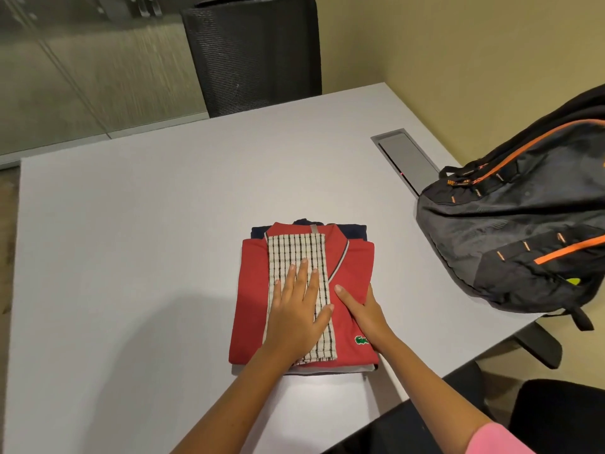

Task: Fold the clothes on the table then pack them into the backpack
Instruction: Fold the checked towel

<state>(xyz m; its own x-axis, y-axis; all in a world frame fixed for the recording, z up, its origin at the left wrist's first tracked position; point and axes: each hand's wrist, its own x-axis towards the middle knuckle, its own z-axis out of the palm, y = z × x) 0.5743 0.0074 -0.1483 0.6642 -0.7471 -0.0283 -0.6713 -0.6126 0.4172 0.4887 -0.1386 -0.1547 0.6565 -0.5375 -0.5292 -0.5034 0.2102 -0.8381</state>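
Two hands on the stack, both flat-ish. Left hand [299, 309] lies palm down, fingers straight and spread, pressing the checked cloth [296, 283] that tops the pile. Right hand [361, 309] sits at the pile's right edge, thumb on top of the red polo shirt [253, 303]; fingers look tucked down the side, can't tell if they're under it or gripping.

Stack order, top down: checked cloth, red polo, a thin white layer [330, 371] showing at the near edge, navy garment [355, 231] peeking out at the far edge. All folded, sitting mid-tabletop [131, 240], near side.

Handling guess: light, soft, no stiffness; the pile will sag and shear if lifted from one side. The narrow cloth on top will likely slide. Best hold: one hand under the bottom layer, other hand clamping from above, carry it level.

Backpack [517, 224] lies on its side at the tabletop's right edge, well apart from the stack. Main zip looks closed or mostly so; can't confirm. Probably needs opening first.

Cable hatch [409, 158] beyond it, black mesh chair [252, 54] at the far side.
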